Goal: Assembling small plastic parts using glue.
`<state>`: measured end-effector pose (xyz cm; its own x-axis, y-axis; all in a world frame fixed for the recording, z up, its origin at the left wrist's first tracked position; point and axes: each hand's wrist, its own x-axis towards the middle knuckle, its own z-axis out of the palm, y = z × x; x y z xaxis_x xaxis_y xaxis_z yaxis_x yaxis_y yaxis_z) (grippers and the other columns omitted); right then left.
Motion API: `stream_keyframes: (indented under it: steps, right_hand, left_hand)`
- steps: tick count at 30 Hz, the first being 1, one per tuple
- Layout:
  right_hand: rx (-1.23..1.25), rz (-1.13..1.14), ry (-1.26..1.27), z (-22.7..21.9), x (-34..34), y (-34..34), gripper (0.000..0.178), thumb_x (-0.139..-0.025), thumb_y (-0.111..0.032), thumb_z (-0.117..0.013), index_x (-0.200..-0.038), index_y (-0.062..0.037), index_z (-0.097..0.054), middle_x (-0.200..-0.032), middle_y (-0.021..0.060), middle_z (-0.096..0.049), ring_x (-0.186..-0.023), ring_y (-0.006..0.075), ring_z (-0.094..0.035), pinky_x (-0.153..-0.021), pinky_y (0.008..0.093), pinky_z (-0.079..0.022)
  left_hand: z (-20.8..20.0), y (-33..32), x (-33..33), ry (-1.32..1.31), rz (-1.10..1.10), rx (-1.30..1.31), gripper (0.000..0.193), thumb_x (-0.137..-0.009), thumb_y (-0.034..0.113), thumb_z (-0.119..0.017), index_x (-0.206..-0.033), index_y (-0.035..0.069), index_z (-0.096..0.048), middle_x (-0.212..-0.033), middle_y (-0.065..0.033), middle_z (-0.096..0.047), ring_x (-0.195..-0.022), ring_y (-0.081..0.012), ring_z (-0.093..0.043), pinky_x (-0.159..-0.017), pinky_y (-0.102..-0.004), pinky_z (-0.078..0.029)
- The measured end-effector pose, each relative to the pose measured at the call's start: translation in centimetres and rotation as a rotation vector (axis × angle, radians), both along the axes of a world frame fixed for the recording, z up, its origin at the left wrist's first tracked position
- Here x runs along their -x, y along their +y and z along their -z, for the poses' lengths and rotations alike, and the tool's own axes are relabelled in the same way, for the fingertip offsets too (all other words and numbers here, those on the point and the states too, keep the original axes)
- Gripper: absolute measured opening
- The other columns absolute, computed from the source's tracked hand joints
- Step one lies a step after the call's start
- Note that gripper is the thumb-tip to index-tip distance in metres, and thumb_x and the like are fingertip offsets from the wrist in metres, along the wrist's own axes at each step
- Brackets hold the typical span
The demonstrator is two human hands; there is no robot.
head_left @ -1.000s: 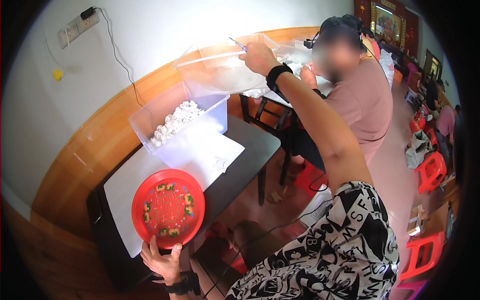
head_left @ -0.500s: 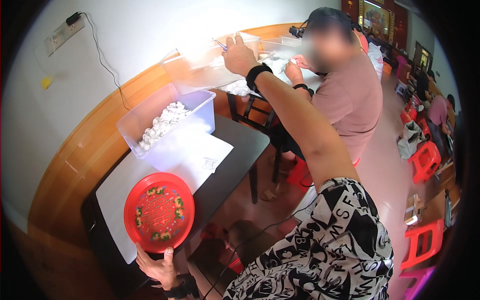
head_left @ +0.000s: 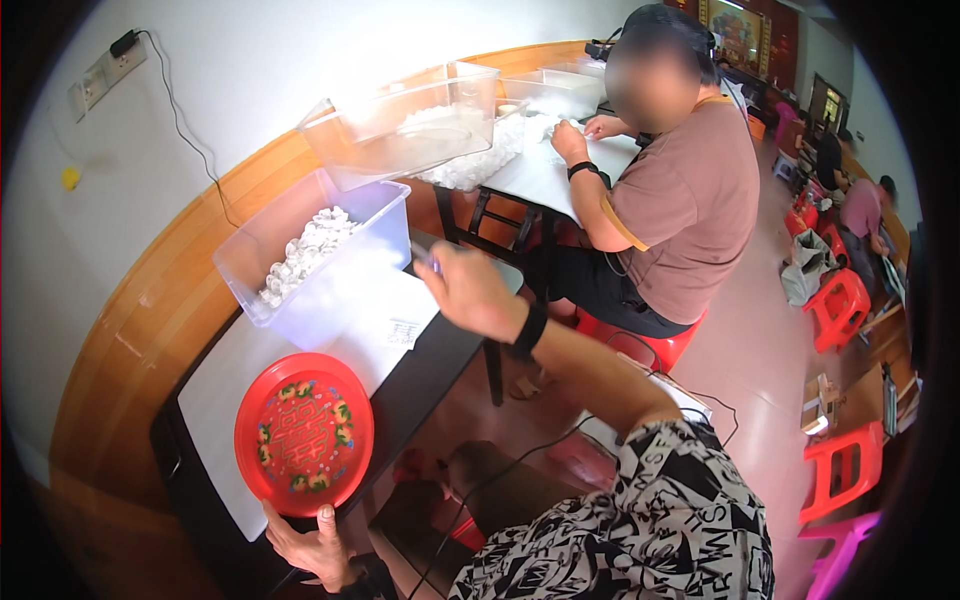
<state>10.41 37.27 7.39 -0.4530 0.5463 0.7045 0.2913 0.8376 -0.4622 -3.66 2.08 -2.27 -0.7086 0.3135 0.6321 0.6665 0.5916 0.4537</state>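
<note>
A round red plate (head_left: pixel 303 432) with a raised pattern and a ring of flowers lies on the white sheet (head_left: pixel 215 390) over the dark table. My left hand (head_left: pixel 312 553) holds its near rim, thumb to the right and fingers to the left. Between the plastic bin and the neighbouring table, my right hand (head_left: pixel 475 293) is closed around a slim tool (head_left: pixel 428 258). Only a bit of bluish-purple and a dark, blurred end of it show. Beyond the plate stands a clear plastic bin (head_left: pixel 385 235) holding many small white pieces (head_left: pixel 312 255).
A co-worker (head_left: pixel 690 190) sits at the neighbouring table (head_left: pixel 535 180), both hands on something white. A large clear bin (head_left: pixel 400 130) and a white heap (head_left: pixel 475 155) are there. A black cable (head_left: pixel 500 475) crosses near my legs. Red stools (head_left: pixel 845 470) stand at right.
My right hand has come down and nearer from over the neighbouring table's bin, still holding the slim tool. My left hand stays at the plate's rim. The view has shifted slightly.
</note>
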Motion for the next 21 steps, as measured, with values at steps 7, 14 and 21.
stream_keyframes:
  steps: [7,14,21]
  right_hand:
    - [0.096,0.168,-0.150,7.3,0.7,-1.0,0.020,-0.084,-0.021,-0.056,-0.077,-0.0016,-0.053,-0.064,0.0179,-0.060,-0.060,0.0355,-0.061,-0.055,0.0455,-0.048]
    - [-0.004,0.223,-0.014,9.2,1.7,-1.6,0.014,-0.080,-0.016,-0.059,-0.074,-0.0041,-0.053,-0.067,0.0141,-0.059,-0.059,0.0324,-0.059,-0.054,0.0414,-0.048]
    - [-0.008,0.224,-0.043,9.1,1.6,-1.4,0.014,-0.080,-0.016,-0.057,-0.074,-0.0043,-0.052,-0.066,0.0134,-0.057,-0.060,0.0330,-0.058,-0.054,0.0432,-0.045]
  left_hand:
    - [0.7,-0.1,-0.2,-0.031,-0.008,-0.004,0.090,-0.076,0.067,-0.054,-0.127,-0.006,-0.044,-0.114,-0.0253,-0.054,-0.107,-0.0370,-0.050,-0.090,-0.0460,-0.039]
    - [0.9,-0.3,-0.2,0.067,-0.030,0.048,0.076,-0.082,0.061,-0.050,-0.124,-0.002,-0.050,-0.112,-0.0231,-0.056,-0.104,-0.0377,-0.051,-0.088,-0.0462,-0.039]
    - [1.0,-0.1,0.0,0.115,0.014,0.081,0.074,-0.082,0.062,-0.048,-0.122,-0.001,-0.053,-0.112,-0.0232,-0.055,-0.104,-0.0385,-0.051,-0.088,-0.0469,-0.039]
